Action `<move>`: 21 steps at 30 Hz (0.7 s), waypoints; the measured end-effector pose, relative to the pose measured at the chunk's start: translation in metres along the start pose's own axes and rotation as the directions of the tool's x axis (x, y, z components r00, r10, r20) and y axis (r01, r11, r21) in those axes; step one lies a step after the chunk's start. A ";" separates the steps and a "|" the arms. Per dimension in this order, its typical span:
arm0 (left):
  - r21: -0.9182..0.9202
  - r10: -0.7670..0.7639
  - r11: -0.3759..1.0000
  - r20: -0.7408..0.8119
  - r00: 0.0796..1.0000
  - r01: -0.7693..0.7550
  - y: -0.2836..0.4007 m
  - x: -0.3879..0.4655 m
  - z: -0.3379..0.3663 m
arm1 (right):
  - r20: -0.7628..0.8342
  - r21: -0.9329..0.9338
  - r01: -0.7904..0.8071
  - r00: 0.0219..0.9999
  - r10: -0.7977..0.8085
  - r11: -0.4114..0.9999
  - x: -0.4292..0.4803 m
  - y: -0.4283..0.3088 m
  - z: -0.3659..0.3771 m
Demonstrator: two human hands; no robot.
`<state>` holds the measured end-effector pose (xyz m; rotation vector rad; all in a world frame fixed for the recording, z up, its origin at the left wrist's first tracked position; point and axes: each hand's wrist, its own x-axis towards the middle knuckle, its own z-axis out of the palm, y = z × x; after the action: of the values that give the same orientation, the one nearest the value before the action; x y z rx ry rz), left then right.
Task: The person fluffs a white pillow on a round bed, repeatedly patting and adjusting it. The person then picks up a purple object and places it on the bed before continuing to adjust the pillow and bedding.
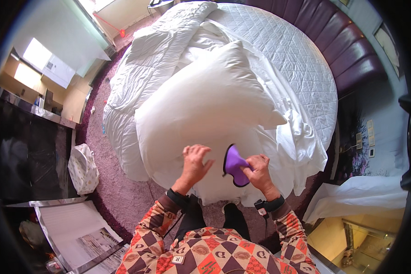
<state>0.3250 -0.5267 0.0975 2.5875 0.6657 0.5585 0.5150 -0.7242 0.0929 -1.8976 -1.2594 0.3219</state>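
Observation:
My right hand (259, 172) grips a purple fabric piece with black edging (237, 165), pinched at its right side so that the rest fans out to the left. Its exact kind is hard to tell. My left hand (196, 165) is raised with fingers apart and nothing in it. Just beyond both hands a large white pillow (205, 92) lies at a slant on the bed. Beneath and right of it, a white sheet (296, 144) is bunched and hangs over the near edge.
A round bed with a quilted white mattress cover (281, 44) stands ahead, with a white duvet (150, 65) along its left side. A purple padded headboard (346, 44) curves behind it. A patterned white bag (83, 168) sits on the pinkish carpet (120, 191) at left.

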 end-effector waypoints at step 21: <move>0.281 -0.336 0.901 -0.035 0.941 0.332 -0.258 -0.036 -0.008 | 0.022 0.726 -0.469 0.747 0.664 0.503 0.089 -0.012 0.197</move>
<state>0.1989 -0.3363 -0.0280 2.6387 1.2358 0.3525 0.4305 -0.5499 -0.0044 -1.5312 -0.1773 0.7539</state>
